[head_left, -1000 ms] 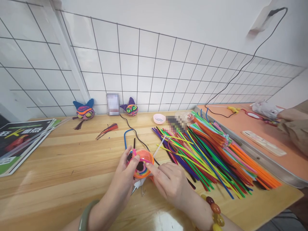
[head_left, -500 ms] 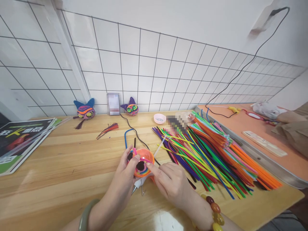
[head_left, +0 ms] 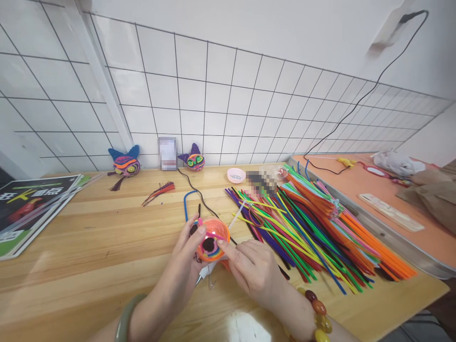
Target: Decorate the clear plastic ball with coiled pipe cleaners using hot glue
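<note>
A round orange craft piece (head_left: 218, 228) with pink strips, dark eye-like patches and some blue is held over the wooden table. My left hand (head_left: 185, 249) grips it from the left, thumb on its front. My right hand (head_left: 254, 268) touches its right front with the index fingertip, the other fingers curled; whether it pinches anything is too small to tell. Beneath the piece, a white tool with a metal tip (head_left: 204, 274) is partly hidden. Right of the hands lies a wide pile of coloured pipe cleaners (head_left: 299, 228).
Two finished animal-like heads (head_left: 125, 164) (head_left: 194, 159) stand at the wall beside a pixelated card (head_left: 167, 153). A pink bowl (head_left: 236, 175) sits at the back, magazines (head_left: 35, 209) at the left. A cable (head_left: 194, 186) crosses the table. A person's arm (head_left: 436, 183) is at the right.
The orange piece has turned slightly in my left hand, and my left thumb has shifted up a little. My right hand has hardly moved.
</note>
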Tool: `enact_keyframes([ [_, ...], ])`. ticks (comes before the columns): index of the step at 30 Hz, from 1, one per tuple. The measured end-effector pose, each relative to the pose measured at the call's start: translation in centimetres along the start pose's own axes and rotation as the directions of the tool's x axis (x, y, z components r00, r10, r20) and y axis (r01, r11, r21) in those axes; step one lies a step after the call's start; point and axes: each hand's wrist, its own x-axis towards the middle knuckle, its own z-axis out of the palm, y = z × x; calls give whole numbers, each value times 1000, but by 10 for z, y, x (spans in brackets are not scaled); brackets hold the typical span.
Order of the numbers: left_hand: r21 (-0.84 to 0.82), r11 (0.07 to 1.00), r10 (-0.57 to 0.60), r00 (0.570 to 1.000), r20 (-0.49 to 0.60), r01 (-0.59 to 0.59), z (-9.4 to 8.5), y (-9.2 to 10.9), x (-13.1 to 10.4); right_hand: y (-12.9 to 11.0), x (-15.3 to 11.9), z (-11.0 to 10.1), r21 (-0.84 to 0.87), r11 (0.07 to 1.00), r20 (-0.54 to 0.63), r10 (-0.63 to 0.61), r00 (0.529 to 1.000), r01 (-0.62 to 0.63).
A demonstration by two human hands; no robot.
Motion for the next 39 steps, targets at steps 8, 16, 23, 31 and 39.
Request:
enact_keyframes([
  [8, -14, 1000, 5, 1000, 31, -4, -3, -4, 1, 2, -1, 0, 19, 1000, 11, 8, 1000, -8],
  [16, -13, 1000, 8, 999, 48, -8, -3, -2, 0, 2, -2, 1, 8, 1000, 4, 7, 1000, -7],
  [23, 26, 999, 26, 998, 63, -28, 0, -1, 1, 1, -2, 2, 12, 1000, 13, 10, 1000, -10],
  [31, 50, 999, 0, 1000, 25, -1, 0, -1, 3, 1, -2, 3, 13, 1000, 18, -2, 1000, 1],
  [39, 110, 994, 9, 1000, 14, -10, 1, -2, 4, 1, -3, 4, 23, 1000, 20, -1, 1000, 1],
])
